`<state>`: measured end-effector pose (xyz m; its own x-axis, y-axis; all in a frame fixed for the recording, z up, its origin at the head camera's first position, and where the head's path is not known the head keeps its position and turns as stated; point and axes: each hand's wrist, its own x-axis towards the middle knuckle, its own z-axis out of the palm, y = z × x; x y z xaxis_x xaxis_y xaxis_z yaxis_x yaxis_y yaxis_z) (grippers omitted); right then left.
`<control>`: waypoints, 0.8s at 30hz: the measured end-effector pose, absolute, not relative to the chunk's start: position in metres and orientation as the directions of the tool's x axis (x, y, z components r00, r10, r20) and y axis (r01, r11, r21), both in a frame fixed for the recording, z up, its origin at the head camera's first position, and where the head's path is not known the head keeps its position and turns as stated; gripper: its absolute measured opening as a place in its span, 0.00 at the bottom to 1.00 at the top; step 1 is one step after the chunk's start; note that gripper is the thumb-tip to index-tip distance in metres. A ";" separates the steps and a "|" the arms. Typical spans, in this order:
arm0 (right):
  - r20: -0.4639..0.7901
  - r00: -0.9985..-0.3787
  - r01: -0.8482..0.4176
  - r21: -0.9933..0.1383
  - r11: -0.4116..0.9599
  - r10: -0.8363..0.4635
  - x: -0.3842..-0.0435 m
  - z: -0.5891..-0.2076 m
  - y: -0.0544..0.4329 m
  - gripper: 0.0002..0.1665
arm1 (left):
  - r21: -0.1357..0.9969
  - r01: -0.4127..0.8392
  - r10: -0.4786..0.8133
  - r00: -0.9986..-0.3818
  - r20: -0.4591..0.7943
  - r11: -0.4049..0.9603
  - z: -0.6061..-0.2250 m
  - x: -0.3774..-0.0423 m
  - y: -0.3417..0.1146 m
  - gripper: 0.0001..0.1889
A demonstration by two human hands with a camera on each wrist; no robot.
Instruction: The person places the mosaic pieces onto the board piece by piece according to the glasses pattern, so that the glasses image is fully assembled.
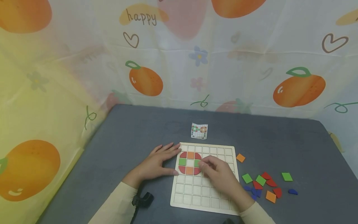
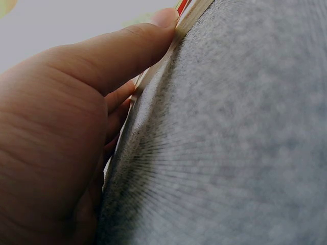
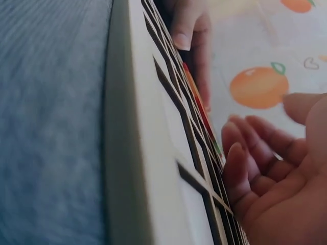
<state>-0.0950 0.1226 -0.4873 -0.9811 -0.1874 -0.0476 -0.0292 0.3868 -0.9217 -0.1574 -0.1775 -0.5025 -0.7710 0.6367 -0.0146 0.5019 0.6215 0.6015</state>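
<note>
A pale board [image 1: 192, 199] with a grid of square cells lies on the table. In its upper left, red rounded-corner tiles [image 1: 183, 155], orange square tiles [image 1: 189, 170] and green square tiles [image 1: 182, 161] ring a bare cell. My left hand [image 1: 156, 163] rests along the board's left edge, fingers extended and thumb touching the rim; the left wrist view shows that thumb [image 2: 127, 51] at the edge. Over the board, my right hand [image 1: 221, 174] has its fingertips at the ring's right-hand green tile [image 1: 197, 163]. Its bent fingers [image 3: 237, 171] show nothing held in the right wrist view.
Right of the board lie loose tiles: green squares [image 1: 286, 177], orange squares [image 1: 270, 196], red pieces [image 1: 277, 192] and blue pieces [image 1: 292, 192]. A small printed pattern card [image 1: 199, 131] lies beyond the board. A fruit-printed curtain [image 1: 173, 65] hangs behind the grey table [image 1: 145, 124].
</note>
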 end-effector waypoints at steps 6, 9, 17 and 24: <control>-0.026 -0.974 -0.021 -0.979 0.201 -0.226 -0.096 -0.482 0.130 0.19 | 0.595 0.502 0.638 -0.770 -0.024 0.628 -0.504 -0.158 -0.178 0.51; 0.016 -0.964 -0.044 -0.994 0.098 -0.265 -0.097 -0.478 0.136 0.26 | 0.593 0.499 0.637 -0.770 -0.032 0.633 -0.505 -0.159 -0.178 0.51; 0.173 -0.940 -0.139 -0.982 -0.132 -0.294 -0.095 -0.467 0.156 0.37 | 0.592 0.499 0.636 -0.772 -0.030 0.633 -0.505 -0.158 -0.178 0.51; 0.264 -0.932 -0.213 -0.954 -0.213 -0.249 -0.098 -0.464 0.176 0.42 | 0.595 0.494 0.632 -0.774 -0.030 0.634 -0.505 -0.158 -0.179 0.52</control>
<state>-0.0980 0.1759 -0.4641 -0.9318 -0.2494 0.2637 -0.2129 -0.2129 -0.9536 -0.1582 -0.1785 -0.5048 -0.7745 0.6319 -0.0297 0.4940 0.6335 0.5955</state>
